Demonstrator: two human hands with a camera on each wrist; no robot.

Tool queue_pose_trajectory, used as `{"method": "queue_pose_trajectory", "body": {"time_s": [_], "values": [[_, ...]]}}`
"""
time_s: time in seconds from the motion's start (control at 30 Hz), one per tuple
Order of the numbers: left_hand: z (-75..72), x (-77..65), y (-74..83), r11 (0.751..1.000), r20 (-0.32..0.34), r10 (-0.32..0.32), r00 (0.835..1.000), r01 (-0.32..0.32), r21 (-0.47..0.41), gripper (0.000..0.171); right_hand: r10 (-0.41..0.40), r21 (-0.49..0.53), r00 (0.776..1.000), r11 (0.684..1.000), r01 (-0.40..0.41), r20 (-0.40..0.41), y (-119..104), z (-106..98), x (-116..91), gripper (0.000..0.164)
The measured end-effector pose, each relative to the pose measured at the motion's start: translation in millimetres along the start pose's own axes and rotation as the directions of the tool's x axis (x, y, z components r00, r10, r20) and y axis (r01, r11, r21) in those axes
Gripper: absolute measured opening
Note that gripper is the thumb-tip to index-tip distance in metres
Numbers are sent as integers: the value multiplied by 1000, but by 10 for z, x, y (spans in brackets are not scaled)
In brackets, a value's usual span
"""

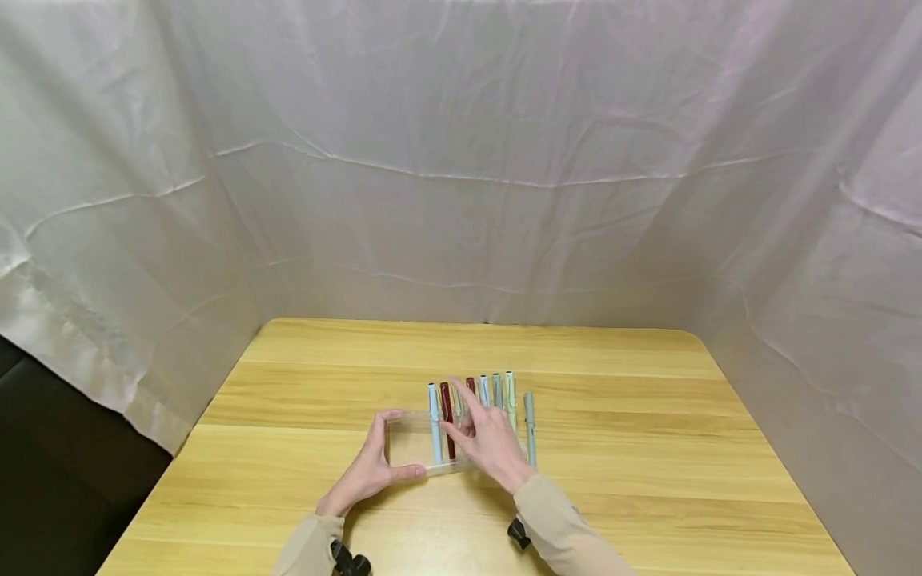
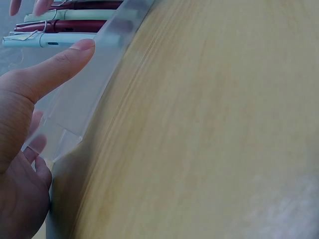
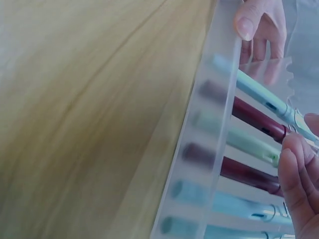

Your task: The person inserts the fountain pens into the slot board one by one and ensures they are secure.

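My left hand (image 1: 370, 470) grips the left end of a clear plastic pen tray (image 3: 219, 74), thumb on its front wall and fingers at the back. Several capped pens lie side by side in the tray, caps pointing away. Leftmost is a light blue pen (image 1: 435, 428), then a dark red pen (image 1: 451, 444), then a pale green pen (image 3: 249, 144) and another dark red pen (image 3: 249, 175). My right hand (image 1: 495, 442) hovers over the pens, index finger extended and thumb apart, fingertips close to the left dark red pen's cap. The hand partly hides the pens further right.
A grey-green pen (image 1: 530, 424) lies just right of the row, set nearer to me. The wooden table (image 1: 648, 448) surrounds the tray. Pale curtains (image 1: 461, 200) hang behind and at both sides. Something black (image 1: 58, 464) stands beyond the table's left edge.
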State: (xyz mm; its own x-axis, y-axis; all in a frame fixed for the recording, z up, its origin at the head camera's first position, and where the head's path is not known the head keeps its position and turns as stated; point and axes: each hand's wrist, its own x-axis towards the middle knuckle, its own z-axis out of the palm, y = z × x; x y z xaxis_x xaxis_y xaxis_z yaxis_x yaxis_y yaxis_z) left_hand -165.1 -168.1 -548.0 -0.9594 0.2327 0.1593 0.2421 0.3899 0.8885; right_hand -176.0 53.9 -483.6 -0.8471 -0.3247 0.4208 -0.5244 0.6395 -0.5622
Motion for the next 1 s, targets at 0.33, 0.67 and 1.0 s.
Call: {"method": "queue_pose_trajectory", "body": {"time_s": [0.33,0.67,1.0], "values": [[7,1,8,999,4,-38,999,38,-1,94,90,148,995,985,-83,-37,118,-130,-71,73],[8,4,10,998,10,-57,998,57,-8,93,137,284,987,953,-107,-89,243,-216,-149,71],[9,0,24,998,8,-62,998,62,-10,94,230,348,964,922,-172,-133,375,-305,-235,71]]}}
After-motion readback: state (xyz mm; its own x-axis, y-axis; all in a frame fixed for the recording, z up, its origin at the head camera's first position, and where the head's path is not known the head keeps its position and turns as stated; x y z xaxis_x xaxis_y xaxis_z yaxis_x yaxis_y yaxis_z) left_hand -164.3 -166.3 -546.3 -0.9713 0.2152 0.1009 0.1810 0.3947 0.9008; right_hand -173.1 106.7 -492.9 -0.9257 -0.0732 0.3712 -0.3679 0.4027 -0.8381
